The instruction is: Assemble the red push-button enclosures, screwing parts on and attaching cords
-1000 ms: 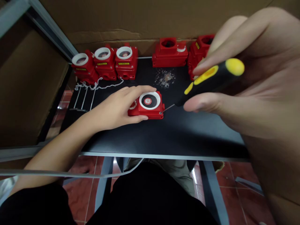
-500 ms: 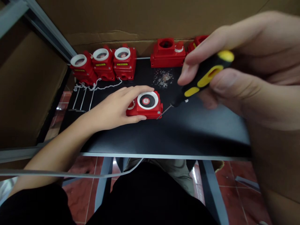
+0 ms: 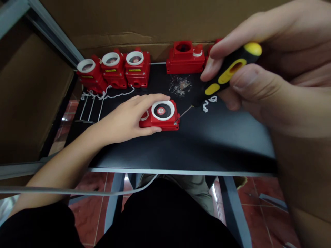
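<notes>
Gripping the box (image 3: 163, 115) on the table (image 3: 155, 155) in the left hand (image 3: 129, 119), with thumb along the near side and fingers over the far side. Grasping the screwdriver (image 3: 224, 76) in the right hand (image 3: 284, 82), between thumb and fingers, above and to the right of the box, with the tip at or just over the screw (image 3: 175, 123) on the box's near right corner; too small to tell if seated. Best to seat the tip fully, then bring the screwdriver more upright to prevent slipping. Push down while twisting, and brace the box against turning along. Mind the left thumb, near that corner. Avoid snagging the string (image 3: 206, 106), right of the box, or scattering the scraps (image 3: 181, 86), behind the box.
</notes>
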`<state>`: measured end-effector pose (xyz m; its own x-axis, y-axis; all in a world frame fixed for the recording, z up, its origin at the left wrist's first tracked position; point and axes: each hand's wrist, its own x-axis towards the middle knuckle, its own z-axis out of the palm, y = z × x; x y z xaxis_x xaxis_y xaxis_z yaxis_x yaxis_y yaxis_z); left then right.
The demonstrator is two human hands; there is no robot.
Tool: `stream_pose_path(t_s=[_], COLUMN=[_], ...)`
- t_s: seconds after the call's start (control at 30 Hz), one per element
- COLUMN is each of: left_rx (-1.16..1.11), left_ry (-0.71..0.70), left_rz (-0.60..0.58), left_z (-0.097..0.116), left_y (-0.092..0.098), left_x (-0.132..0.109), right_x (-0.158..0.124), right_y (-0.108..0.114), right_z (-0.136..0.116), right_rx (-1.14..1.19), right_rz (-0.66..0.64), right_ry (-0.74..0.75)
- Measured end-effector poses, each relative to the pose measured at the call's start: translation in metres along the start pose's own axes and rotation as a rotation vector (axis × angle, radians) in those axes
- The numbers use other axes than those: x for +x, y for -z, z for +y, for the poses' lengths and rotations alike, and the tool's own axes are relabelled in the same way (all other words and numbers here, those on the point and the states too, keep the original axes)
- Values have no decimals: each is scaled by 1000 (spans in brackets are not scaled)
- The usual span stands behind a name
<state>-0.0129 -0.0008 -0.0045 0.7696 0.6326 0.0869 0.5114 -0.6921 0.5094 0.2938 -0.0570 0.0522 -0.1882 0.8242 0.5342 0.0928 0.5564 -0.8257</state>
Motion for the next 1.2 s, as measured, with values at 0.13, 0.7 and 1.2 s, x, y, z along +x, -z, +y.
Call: stream_pose_path(t_s=[0.13, 0.7, 1.2], left_rx=[-3, -5, 13], left_ry=[-3, -8, -34], left_rz=[3, 3, 6], left_z=[-1, 1, 2], left_y=[0, 1, 0], left_x=[0, 0, 1], right_x=[-1, 0, -1], right_y=[5, 13, 11], right_z=[2, 5, 7], right_rx=[-5, -98, 105], right_rz=[-30, -75, -116], right_ry=[47, 71, 48])
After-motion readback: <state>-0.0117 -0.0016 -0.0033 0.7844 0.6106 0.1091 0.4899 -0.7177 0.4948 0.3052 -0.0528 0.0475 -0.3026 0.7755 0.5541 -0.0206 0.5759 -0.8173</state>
